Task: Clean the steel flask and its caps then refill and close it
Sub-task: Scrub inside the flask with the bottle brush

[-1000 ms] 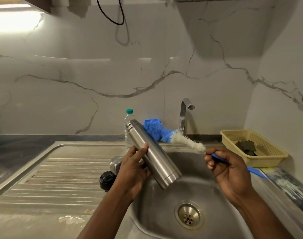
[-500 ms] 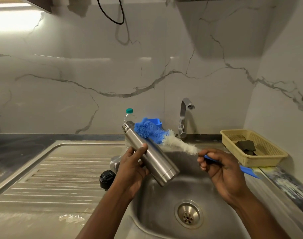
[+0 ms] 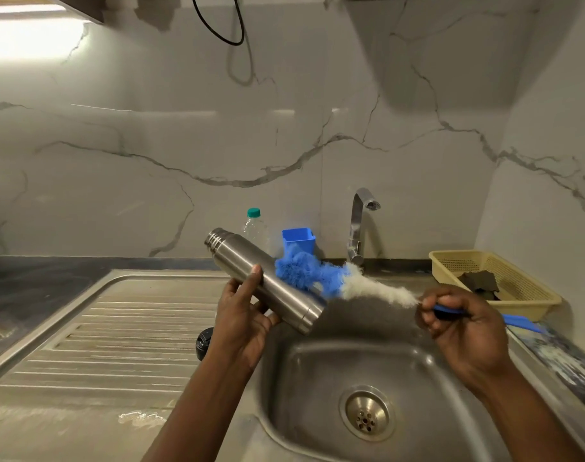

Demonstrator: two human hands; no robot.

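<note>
While our left hand (image 3: 241,315) wraps round the middle of the steel flask (image 3: 267,281), thumb on top and fingers curled underneath, the flask hangs tilted above the sink basin (image 3: 317,368). Its threaded, uncapped mouth points up and away to the left of that hand, and its base slopes down toward the right hand. Our right hand (image 3: 464,328) is clenched round the blue handle of the bottle brush (image 3: 317,278), and the handle's end sticks out past that hand's right side. From the fist the brush runs leftward, white bristles first, then the blue tuft, which lies at the far side of the flask body just beyond the left thumb. Whether it touches or only sits behind, we cannot tell.

Down by the left wrist a black cap (image 3: 202,341) peeks out on the drainboard (image 3: 117,328), half hidden by the hand. Beyond the left hand stand a clear plastic bottle (image 3: 256,228) with a green top and a blue cup (image 3: 299,241). The tap (image 3: 357,225) rises further back, between the two hands. Beyond the right hand sits a yellow basket (image 3: 534,298) holding dark scrub pads (image 3: 477,283). Below both hands lies the drain (image 3: 366,413).
</note>
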